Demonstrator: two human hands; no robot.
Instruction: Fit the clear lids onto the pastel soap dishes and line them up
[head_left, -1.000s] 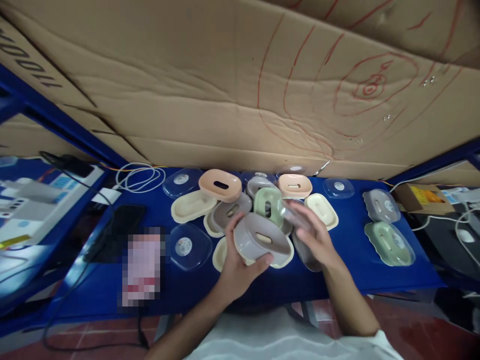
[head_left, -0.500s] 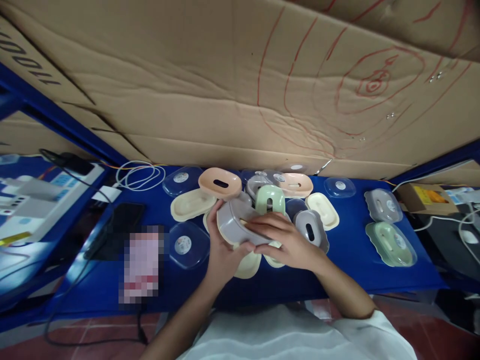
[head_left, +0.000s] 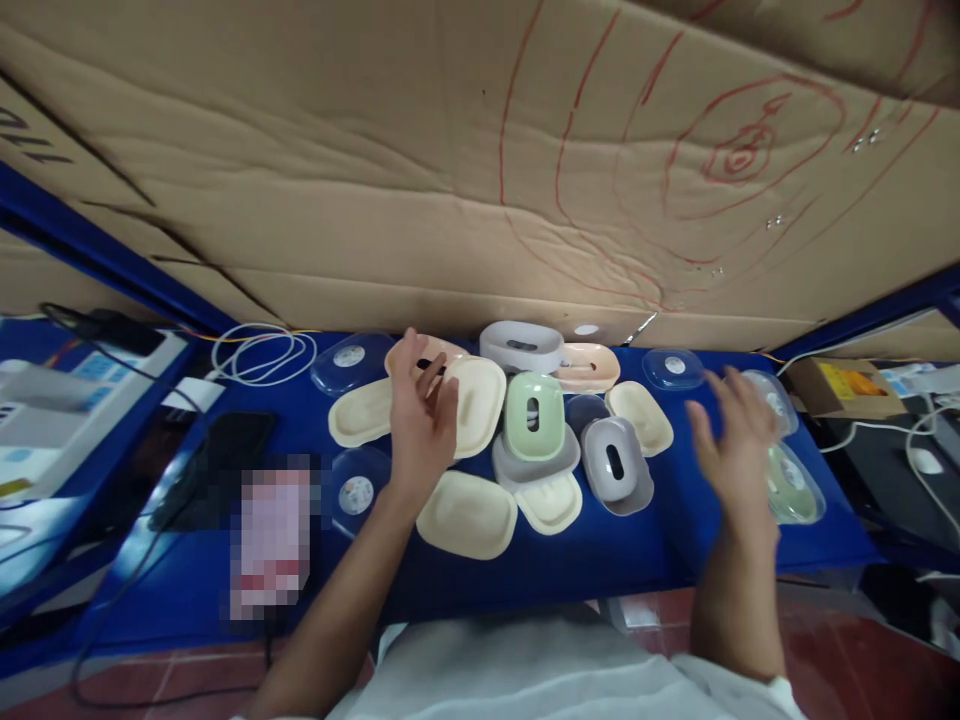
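My left hand (head_left: 421, 430), fingers apart, hovers over the left of the pile with nothing gripped. Beside its thumb lies a cream oval tray (head_left: 480, 405), and a peach slotted tray (head_left: 435, 350) is partly hidden behind the fingers. To the right, my right hand (head_left: 739, 450) is open and slightly blurred, in front of a lidded green soap dish (head_left: 795, 490) and another clear-lidded dish (head_left: 776, 400). A grey slotted bowl (head_left: 521, 350) stands at the back centre. Nearer are a green slotted tray (head_left: 534, 415) and a grey slotted tray (head_left: 615, 460).
Clear lids (head_left: 673, 368) lie about the blue table (head_left: 637, 550). A cardboard wall (head_left: 337, 180) rises behind. At left are a coiled white cable (head_left: 262, 355) and a blurred-out pink item (head_left: 271, 530); a small cardboard box (head_left: 840, 390) stands at right.
Both hands held the grey bowl before; it now stands at the back centre, released. My right hand has swung right to the lidded dishes, and my left has shifted slightly left and away.
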